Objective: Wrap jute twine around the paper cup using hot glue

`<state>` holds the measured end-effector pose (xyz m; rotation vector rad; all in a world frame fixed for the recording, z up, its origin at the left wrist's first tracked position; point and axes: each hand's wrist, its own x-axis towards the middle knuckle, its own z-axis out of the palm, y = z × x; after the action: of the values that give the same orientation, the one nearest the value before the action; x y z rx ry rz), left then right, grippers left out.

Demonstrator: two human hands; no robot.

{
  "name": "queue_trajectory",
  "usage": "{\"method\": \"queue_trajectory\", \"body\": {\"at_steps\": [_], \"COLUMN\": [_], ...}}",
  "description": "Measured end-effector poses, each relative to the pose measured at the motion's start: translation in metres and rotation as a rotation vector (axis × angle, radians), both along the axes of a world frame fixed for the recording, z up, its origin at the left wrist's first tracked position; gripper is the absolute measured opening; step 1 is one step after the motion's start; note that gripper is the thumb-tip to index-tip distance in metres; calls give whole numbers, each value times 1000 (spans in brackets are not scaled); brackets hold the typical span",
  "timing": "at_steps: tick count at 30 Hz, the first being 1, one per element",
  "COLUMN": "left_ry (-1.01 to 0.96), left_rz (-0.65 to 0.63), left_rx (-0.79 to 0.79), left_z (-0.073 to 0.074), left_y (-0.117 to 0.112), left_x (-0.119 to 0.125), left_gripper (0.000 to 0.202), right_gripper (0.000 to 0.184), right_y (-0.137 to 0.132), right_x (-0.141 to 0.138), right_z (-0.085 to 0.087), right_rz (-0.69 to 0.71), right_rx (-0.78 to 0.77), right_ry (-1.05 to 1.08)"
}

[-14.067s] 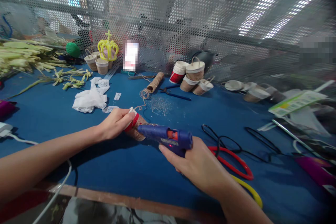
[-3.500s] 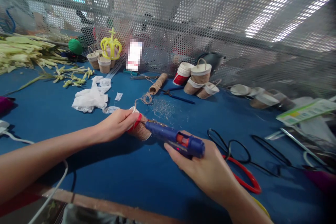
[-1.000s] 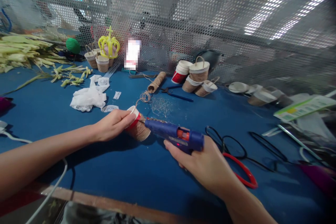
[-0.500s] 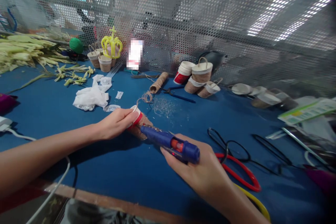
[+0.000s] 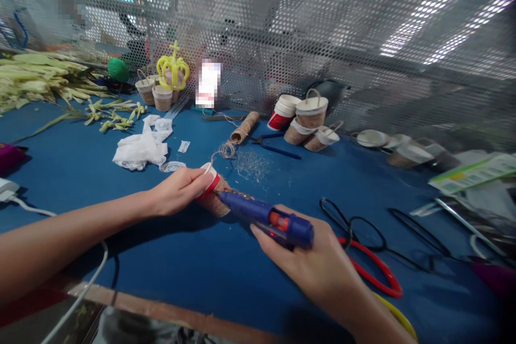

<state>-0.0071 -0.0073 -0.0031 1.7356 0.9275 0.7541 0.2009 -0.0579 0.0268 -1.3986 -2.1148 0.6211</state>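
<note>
My left hand (image 5: pixel 179 189) is closed around a small paper cup (image 5: pixel 215 203), tilted, with a white rim, a red band and twine wound round its lower part. In my right hand (image 5: pixel 312 263) is a blue hot glue gun (image 5: pixel 266 216) with a small red light lit on its side. Its nozzle points at the cup, close to the line between the red band and the twine; whether it touches I cannot tell. A strand of twine (image 5: pixel 226 149) runs from the cup to a twine roll (image 5: pixel 245 127) lying beyond it.
Pliers (image 5: pixel 278 151) lie behind the cup. Twine-wrapped cups (image 5: pixel 311 110) stand at the back, near a perforated metal screen (image 5: pixel 250 21). White lace (image 5: pixel 141 149) lies at left, below dried husks (image 5: pixel 48 78). Scissors with red handles (image 5: pixel 379 269) and black cords (image 5: pixel 366 234) lie at right.
The glue gun and my right hand have shifted slightly right and back from the cup. My left hand keeps its hold on the cup.
</note>
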Motion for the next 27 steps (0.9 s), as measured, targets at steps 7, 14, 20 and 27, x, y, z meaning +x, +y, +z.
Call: {"method": "queue_trajectory", "body": {"at_steps": [7, 14, 20, 27], "left_ry": [69, 61, 66, 68], "left_rz": [28, 23, 5, 7], "left_rx": [54, 48, 56, 79], "left_z": [-1, -6, -5, -6], "left_y": [-1, 1, 0, 1], "left_x": [-5, -6, -7, -7], "left_gripper": [43, 41, 40, 39], "right_gripper": [22, 23, 23, 23], "right_y": [3, 9, 11, 9], "right_x": [1, 2, 1, 1], "right_z": [9, 10, 12, 14], "right_rz": [-145, -199, -237, -217], "right_rx": [-149, -295, -352, -342], "right_ry": [54, 121, 136, 144]}}
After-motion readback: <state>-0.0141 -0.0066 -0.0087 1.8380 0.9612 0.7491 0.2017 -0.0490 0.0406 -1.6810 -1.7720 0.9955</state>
